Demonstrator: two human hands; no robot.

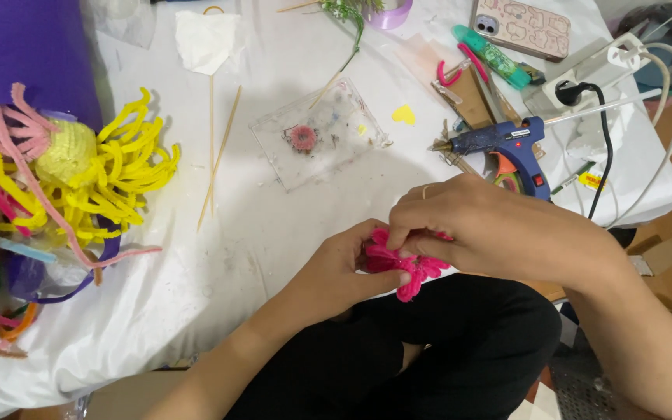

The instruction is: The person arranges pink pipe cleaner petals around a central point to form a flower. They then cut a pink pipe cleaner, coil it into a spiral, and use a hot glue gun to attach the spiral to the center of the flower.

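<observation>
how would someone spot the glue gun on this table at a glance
Start at the white table and look to its right side, near the white power strip. The glue gun lies just beyond the right hand, nozzle pointing left. It is the only dark blue tool, with an orange trigger.

home craft table; glue gun, pipe-cleaner flowers, wooden skewers on white cloth

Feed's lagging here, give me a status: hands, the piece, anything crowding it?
Left hand and right hand both pinch the pink pipe-cleaner flower at the table edge. Blue glue gun lies just behind, apart. Nothing in the way.
</observation>
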